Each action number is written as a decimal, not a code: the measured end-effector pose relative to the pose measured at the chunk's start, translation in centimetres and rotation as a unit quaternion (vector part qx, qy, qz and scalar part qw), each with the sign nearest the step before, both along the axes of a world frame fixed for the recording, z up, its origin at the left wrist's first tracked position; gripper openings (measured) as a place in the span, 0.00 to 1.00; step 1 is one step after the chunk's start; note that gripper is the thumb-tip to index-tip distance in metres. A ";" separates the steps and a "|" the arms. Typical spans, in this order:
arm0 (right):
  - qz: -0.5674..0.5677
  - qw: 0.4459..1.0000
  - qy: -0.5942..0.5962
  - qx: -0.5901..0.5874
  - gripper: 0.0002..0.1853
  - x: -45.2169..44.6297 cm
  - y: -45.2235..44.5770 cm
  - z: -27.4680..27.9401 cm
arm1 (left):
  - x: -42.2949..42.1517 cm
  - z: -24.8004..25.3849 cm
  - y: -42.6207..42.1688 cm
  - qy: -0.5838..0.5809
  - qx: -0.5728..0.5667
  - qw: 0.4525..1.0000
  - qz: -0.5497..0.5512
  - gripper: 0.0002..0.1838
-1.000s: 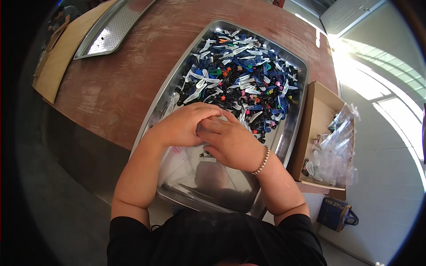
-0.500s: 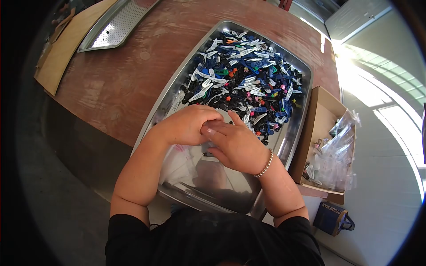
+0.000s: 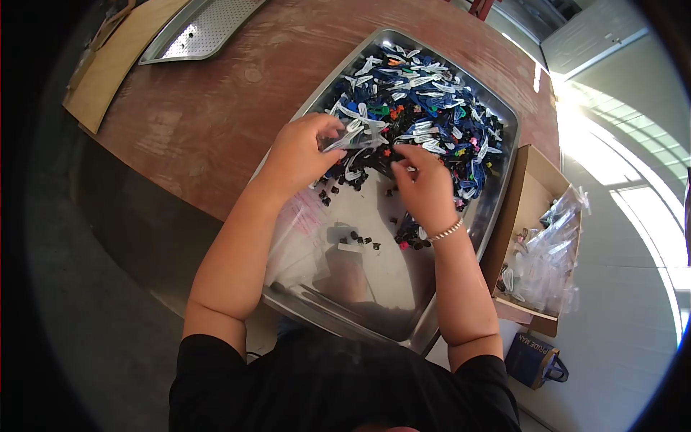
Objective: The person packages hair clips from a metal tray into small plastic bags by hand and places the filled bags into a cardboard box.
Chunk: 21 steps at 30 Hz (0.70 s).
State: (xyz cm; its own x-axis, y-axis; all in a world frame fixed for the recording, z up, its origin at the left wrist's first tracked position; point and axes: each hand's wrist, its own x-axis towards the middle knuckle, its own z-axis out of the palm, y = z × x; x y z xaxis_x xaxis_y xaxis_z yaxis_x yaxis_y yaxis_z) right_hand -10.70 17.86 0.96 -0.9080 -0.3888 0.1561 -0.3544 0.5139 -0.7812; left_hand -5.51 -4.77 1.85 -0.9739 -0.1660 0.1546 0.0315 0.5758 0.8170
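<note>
At the steel tray's (image 3: 368,325) near left, clear plastic bags (image 3: 294,241) lie loosely; a sleeve or wrist brushing them could fan them apart. Small black claw clips (image 3: 368,241) sit scattered mid-tray, where a sweeping palm might scatter them further. The right hand (image 3: 426,194) curls at the heap's near edge; whether it grips anything, I cannot tell. The left hand (image 3: 299,155) pinches a small clear bag (image 3: 358,137) over the tray's heap of hair clips (image 3: 425,90); its thin film could snag on them.
</note>
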 end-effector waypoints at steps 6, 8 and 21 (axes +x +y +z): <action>0.098 0.962 0.223 0.120 0.23 0.3 -2.6 -2.6 | -0.2 -0.2 -0.2 0.003 0.004 1.000 0.003 0.20; 0.113 0.963 0.217 0.115 0.23 0.5 -2.7 -2.9 | -0.2 -0.3 -0.2 0.006 0.006 1.000 -0.001 0.19; 0.173 0.969 0.044 0.170 0.18 1.1 -4.4 -1.2 | -0.2 -0.4 -0.3 0.015 0.015 1.000 -0.018 0.18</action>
